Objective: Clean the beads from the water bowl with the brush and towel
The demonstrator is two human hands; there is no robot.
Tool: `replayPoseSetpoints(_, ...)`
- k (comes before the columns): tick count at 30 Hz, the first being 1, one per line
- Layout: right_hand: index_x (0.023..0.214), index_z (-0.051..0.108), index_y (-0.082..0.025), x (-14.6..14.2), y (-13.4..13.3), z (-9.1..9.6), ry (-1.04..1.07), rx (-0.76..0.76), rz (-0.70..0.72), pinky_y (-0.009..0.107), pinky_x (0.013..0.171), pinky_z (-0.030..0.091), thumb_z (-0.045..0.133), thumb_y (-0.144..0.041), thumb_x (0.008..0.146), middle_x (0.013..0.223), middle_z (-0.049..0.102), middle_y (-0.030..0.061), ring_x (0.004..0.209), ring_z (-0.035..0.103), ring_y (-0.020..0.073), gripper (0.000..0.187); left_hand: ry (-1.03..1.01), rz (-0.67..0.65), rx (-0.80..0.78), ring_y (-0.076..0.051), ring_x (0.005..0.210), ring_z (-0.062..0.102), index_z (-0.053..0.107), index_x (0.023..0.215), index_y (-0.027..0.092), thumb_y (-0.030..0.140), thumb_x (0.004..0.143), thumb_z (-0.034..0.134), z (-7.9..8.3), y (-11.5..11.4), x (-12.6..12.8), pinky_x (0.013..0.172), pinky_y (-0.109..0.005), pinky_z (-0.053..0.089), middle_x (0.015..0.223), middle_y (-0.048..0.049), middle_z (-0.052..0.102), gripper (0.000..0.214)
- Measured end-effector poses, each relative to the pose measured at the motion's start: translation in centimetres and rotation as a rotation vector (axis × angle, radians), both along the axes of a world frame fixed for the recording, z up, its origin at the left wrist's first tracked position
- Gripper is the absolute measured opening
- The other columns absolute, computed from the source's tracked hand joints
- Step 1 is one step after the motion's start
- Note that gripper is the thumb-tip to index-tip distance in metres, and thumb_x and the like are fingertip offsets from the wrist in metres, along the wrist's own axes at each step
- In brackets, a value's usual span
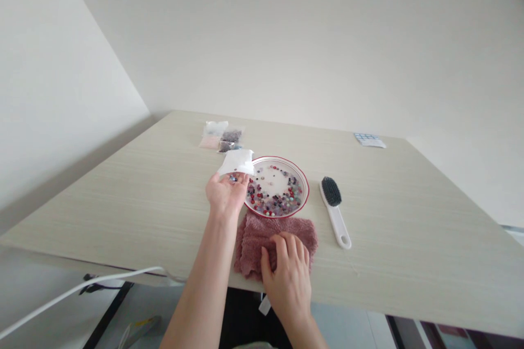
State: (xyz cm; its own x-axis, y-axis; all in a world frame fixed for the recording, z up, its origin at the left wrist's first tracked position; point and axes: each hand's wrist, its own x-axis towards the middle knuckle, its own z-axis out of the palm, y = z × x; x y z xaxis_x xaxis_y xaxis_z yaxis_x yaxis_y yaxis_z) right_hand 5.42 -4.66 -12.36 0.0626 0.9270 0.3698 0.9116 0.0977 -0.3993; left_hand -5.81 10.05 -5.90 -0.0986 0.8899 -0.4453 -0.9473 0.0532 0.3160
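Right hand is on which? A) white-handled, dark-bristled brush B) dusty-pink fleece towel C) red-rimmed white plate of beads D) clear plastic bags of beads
B: the right hand rests on the dusty-pink fleece towel, its fingers on the towel's pile.

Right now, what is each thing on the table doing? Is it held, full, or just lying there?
Left hand: palm up, holding a few beads.
Right hand: resting on the pink towel.
White packet: held tilted above the left palm.
Red-rimmed plate: covered with mixed beads, centre partly bare.
Pink towel: lying rumpled.
Brush with white handle: lying bristles up.
Small bags: lying together behind the plate.
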Motion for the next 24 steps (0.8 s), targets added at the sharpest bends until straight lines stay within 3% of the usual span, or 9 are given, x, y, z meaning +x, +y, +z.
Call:
replayPoseSetpoints(8,0.086,0.051,-0.02,0.02,0.02,0.02,0.005,-0.014,0.0,0.038,0.077,0.039,0.047,-0.025,0.081,0.09,0.055,0.0067,0.09,0.048,0.0227,0.009,-0.049,0.016,0.16,-0.026,0.099,0.054,0.052,0.103,0.013,0.048,0.083,0.017,-0.52,0.73,0.38,0.074,-0.043,0.046,0.106,-0.0178,0.055,0.053)
replayPoseSetpoints(24,0.082,0.052,-0.02,0.02,0.03,0.12,0.015,-0.002,0.004,0.037,0.077,0.038,0.047,-0.025,0.081,0.087,0.055,0.0057,0.088,0.049,0.0221,0.007,0.025,0.004,0.235,-0.028,0.109,0.05,0.053,0.106,0.011,0.05,0.084,0.02,0.24,0.22,0.5,0.083,-0.046,0.041,0.117,-0.0207,0.051,0.055)
